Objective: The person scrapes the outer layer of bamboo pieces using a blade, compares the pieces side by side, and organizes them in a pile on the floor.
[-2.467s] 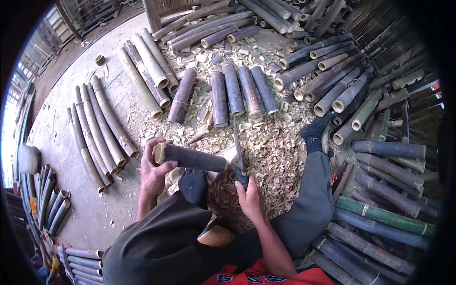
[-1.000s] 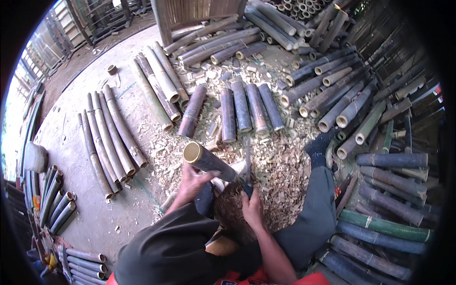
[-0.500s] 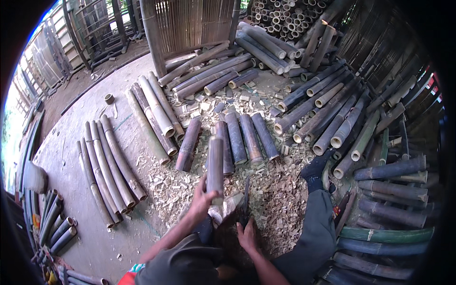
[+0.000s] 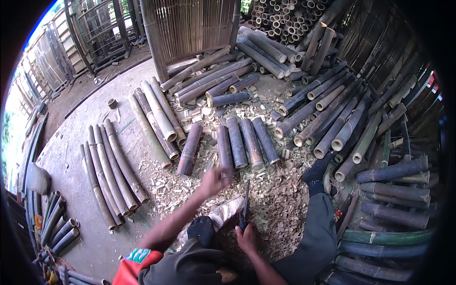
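Observation:
My right hand (image 4: 246,238) grips the dark handle of a long knife (image 4: 246,202), its blade pointing up and away from me. My left hand (image 4: 214,183) is stretched forward over the wood chips, its fingers smeared by motion. It is at the near end of a short brown bamboo section (image 4: 224,145). Several such sections lie side by side there, among them a reddish one (image 4: 190,149) at the left and a dark one (image 4: 265,140) at the right. Farther off, a bluish-dark bamboo section (image 4: 229,99) lies crosswise by the pile.
Wood chips (image 4: 280,199) cover the floor around my legs. Longer bamboo poles (image 4: 107,166) lie at the left, and more poles (image 4: 327,109) are heaped at the right. A woven bamboo panel (image 4: 192,26) stands behind. A pale cloth-like piece (image 4: 225,212) is by my left foot.
The bamboo section that my left hand held upright has left it; a dark section now lies by the far pile. The left hand has moved forward. The right hand keeps the knife.

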Motion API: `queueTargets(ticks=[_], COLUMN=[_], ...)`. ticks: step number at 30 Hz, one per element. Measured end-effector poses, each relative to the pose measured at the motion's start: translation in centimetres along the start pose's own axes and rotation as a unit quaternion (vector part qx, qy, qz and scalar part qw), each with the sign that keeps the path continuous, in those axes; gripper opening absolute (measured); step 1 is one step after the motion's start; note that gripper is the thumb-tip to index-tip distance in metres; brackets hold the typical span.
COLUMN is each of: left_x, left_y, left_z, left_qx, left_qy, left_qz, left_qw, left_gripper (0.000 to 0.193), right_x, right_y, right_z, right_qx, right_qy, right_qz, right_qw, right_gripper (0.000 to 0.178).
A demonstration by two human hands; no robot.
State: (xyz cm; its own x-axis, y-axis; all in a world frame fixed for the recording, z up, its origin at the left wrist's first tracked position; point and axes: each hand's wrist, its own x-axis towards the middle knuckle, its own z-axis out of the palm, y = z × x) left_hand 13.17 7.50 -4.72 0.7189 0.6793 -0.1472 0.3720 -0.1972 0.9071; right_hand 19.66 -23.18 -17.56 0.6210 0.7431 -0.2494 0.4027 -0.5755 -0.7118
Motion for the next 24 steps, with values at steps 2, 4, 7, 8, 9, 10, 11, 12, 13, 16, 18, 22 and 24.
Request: queueTargets(ticks=[2, 4, 7, 8, 9, 10, 11, 12, 13, 16, 18, 22, 24], left_x=[-6.9, -12.9, -17.5, -17.4, -16.9, -16.4, -15.3, -14.6, -13.8, -12.6, -13.1, -14.1, -14.0], left_y=[-2.3, -4.0, -5.4, -5.6, -5.7, -5.9, -5.9, -6.1, -6.2, -6.1, -5.7, -4.9, -4.9], left_z=[3.4, 5.7, 7.2, 7.4, 7.5, 7.1, 7.1, 6.7, 6.2, 5.3, 5.2, 6.2, 6.3], left_qx=[0.026, -0.051, -0.030, -0.077, -0.127, -0.033, -0.069, -0.100, -0.113, -0.110, -0.031, 0.049, 0.044], left_qy=[-0.003, 0.025, 0.109, 0.130, 0.143, 0.150, 0.157, 0.147, 0.136, 0.181, 0.175, 0.131, 0.127], left_qz=[-0.002, -0.038, 0.000, -0.005, -0.029, -0.040, -0.066, -0.076, -0.091, -0.038, -0.055, -0.034, -0.061], left_qw=[1.000, 0.998, 0.994, 0.988, 0.981, 0.987, 0.983, 0.981, 0.980, 0.977, 0.983, 0.990, 0.989], left_gripper=[0.038, 0.038, 0.028, 0.027, 0.025, 0.025, 0.025, 0.025, 0.025, 0.028, 0.029, 0.033, 0.032], right_x=[0.1, 0.2, 0.6, 0.5, 0.6, 0.4, 0.2, -0.2, -0.6, -1.4, -0.6, 7.6, 13.8], right_y=[0.7, 0.9, 0.1, -0.4, -1.2, -1.9, -2.8, -3.6, -4.5, -6.8, -7.9, -8.9, -9.1], right_z=[0.2, 0.1, -0.4, -0.9, -1.1, -1.7, -2.1, -2.7, -3.2, -5.4, -7.3, -11.2, -12.0], right_qx=[-0.027, -0.057, -0.069, -0.030, -0.028, -0.026, -0.034, -0.048, -0.065, -0.110, -0.157, -0.031, -0.029], right_qy=[0.001, -0.016, -0.065, -0.076, -0.063, -0.038, -0.065, -0.074, -0.113, -0.109, -0.043, 0.116, 0.086], right_qz=[-0.004, 0.017, 0.051, 0.059, 0.048, 0.028, 0.058, 0.064, 0.100, 0.119, 0.096, -0.012, -0.046], right_qw=[1.000, 0.998, 0.994, 0.995, 0.996, 0.999, 0.996, 0.994, 0.986, 0.981, 0.982, 0.993, 0.995], right_gripper=[0.071, 0.074, 0.084, 0.086, 0.081, 0.075, 0.070, 0.072, 0.074, 0.070, 0.061, 0.046, 0.041])
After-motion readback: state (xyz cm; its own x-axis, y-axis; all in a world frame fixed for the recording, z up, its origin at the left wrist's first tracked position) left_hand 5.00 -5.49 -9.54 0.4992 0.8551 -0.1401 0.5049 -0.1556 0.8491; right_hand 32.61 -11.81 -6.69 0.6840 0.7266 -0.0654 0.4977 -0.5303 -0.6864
